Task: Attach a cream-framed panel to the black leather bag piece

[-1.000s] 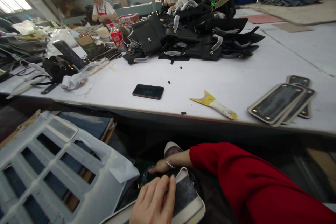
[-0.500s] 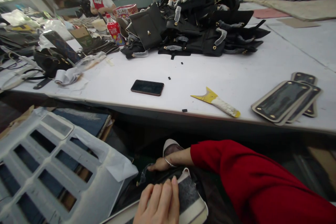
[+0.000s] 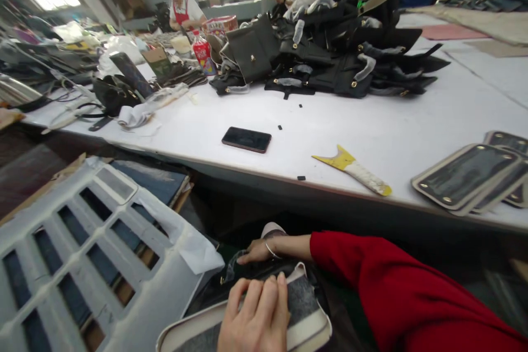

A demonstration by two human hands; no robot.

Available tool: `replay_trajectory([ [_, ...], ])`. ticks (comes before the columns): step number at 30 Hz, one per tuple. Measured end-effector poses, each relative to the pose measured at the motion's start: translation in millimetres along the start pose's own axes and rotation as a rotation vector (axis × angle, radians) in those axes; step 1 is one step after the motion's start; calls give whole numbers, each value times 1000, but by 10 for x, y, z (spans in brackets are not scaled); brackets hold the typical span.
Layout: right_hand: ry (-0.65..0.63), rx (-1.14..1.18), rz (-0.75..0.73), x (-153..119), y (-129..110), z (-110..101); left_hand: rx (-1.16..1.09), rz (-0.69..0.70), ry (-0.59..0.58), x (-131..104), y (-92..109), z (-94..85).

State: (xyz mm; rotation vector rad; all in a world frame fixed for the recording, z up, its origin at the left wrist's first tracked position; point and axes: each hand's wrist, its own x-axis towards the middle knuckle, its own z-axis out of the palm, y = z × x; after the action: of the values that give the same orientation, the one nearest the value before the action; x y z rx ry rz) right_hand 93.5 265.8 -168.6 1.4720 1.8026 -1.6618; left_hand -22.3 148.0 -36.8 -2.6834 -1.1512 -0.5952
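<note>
Below the near edge of the white table [image 3: 396, 115], a black bag [image 3: 268, 271] lies beside the slotted tray [image 3: 160, 291] on the left. The left hand [image 3: 256, 313] folds its fingers close together over a pale-edged panel [image 3: 302, 298] on the bag's near side; the thumb is hidden, so whether it pinches cannot be told. The right hand [image 3: 256, 251] reaches across to the bag's far side, beside a plastic-wrapped handle [image 3: 235, 265]; its hold is unclear. The panel could skew if the left fingers press unevenly, and the bag could slide or knock the tray if the right hand pulls hard.
</note>
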Motion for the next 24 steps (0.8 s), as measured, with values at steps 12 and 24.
replay_trajectory([
  [12,22,-20,-201,-1169,-480,-558,-122,-168,-120,-9,158,-143],
  [24,4,-196,-255,-1742,-387,-646,-243,-223,-225,-28,147,-225],
])
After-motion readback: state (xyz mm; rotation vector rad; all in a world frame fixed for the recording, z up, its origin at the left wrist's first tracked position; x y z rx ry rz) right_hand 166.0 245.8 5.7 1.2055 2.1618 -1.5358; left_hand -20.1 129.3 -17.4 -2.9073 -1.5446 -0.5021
